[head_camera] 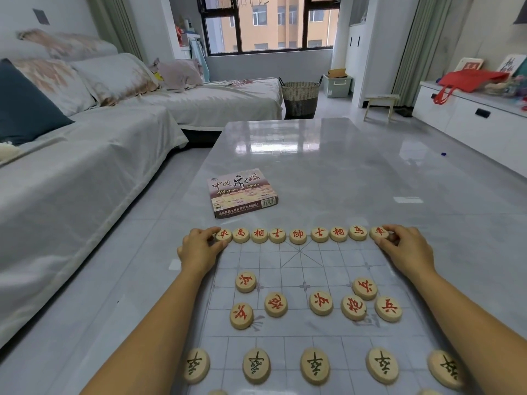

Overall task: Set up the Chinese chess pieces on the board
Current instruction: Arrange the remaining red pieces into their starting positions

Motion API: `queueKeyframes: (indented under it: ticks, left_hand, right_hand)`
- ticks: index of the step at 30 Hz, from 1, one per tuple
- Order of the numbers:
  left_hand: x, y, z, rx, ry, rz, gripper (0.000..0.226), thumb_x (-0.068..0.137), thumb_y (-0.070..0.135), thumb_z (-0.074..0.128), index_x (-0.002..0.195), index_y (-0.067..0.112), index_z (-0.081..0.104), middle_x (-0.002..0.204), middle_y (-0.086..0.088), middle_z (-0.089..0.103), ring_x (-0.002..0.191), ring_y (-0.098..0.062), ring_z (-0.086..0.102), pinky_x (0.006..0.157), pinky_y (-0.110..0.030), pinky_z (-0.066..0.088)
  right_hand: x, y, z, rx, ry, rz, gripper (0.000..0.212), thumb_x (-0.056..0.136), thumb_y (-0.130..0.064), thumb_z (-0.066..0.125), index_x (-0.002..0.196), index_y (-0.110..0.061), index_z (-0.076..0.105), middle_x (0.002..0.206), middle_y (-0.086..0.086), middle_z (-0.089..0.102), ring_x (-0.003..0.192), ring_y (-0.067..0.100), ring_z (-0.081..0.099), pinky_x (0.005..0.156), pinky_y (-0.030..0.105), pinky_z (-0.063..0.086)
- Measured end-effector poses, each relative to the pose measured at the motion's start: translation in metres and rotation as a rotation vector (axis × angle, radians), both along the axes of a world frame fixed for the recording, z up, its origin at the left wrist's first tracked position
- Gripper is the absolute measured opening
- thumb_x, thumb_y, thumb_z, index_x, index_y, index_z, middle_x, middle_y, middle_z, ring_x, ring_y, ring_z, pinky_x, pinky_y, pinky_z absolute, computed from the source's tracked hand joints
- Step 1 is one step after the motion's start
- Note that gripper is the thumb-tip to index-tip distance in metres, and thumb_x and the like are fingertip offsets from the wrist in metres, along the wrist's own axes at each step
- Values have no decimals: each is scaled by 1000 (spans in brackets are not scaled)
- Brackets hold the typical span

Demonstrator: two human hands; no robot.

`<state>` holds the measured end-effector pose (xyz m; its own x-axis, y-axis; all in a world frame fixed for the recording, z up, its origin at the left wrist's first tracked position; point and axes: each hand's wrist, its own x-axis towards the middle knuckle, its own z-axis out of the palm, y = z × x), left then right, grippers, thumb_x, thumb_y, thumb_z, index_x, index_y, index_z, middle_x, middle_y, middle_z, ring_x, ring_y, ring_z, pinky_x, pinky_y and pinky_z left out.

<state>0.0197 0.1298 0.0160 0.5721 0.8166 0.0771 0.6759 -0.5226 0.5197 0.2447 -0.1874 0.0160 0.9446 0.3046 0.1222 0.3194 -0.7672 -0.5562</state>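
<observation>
While left hand (199, 249) and right hand (405, 249) pinch its ends, nine-piece red row (298, 236).

16 red-lettered pieces (298, 236), 5 black-lettered pieces (314, 365), 1 board (319, 273), 1 chess box (242, 193), 1 table (356, 178)

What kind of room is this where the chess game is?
Most likely a living room in a flat: a long covered sofa with cushions runs along one side, a glossy table holds the board, and the big window looks onto another building.
</observation>
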Motion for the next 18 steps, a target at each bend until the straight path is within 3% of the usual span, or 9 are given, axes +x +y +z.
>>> queueKeyframes:
  ticks: [18]
  left_hand:
    - [-1,-1,0,27,-20,-3,44,86,43,57,128,29,53,118,-9,53,113,-27,46,92,-39,37]
  right_hand:
    - [2,2,-1,-28,-23,-4,41,86,-42,57,121,-20,59,111,16,57,103,34,54,92,47,44]
